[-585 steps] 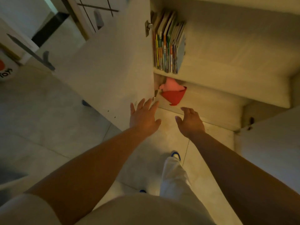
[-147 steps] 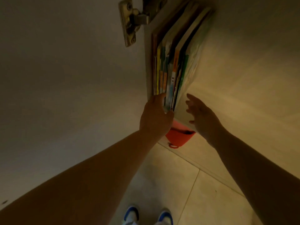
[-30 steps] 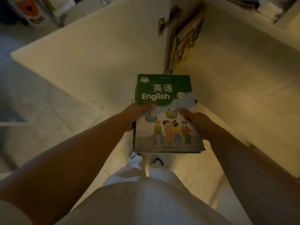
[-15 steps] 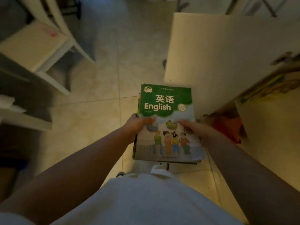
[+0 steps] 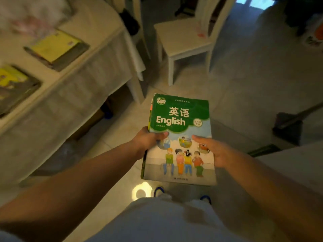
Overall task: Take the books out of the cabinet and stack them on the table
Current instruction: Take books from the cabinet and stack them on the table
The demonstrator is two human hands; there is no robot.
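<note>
I hold a small pile of books [image 5: 180, 119] flat in front of me, over the floor; the top one has a green cover reading "English". My left hand [image 5: 148, 139] grips the pile's left edge, thumb on the cover. My right hand [image 5: 212, 149] grips the right edge the same way. The table [image 5: 73, 88], draped in a pale cloth, stands to my left. On it lie two piles of books: one with a yellow cover [image 5: 57, 48] further back, another [image 5: 14, 86] at the left edge. The cabinet is out of view.
A white chair [image 5: 185, 39] stands ahead, beside the table's far corner. A dark dustpan with a long handle [image 5: 290, 126] sits on the tiled floor to the right. A pale surface [image 5: 297, 165] juts in at the right. My shoes [image 5: 159, 190] show below the books.
I have turned left, away from the cabinet: its door and shelf have left the view, and the table with its book piles has come in. Both hands keep the same hold.
</note>
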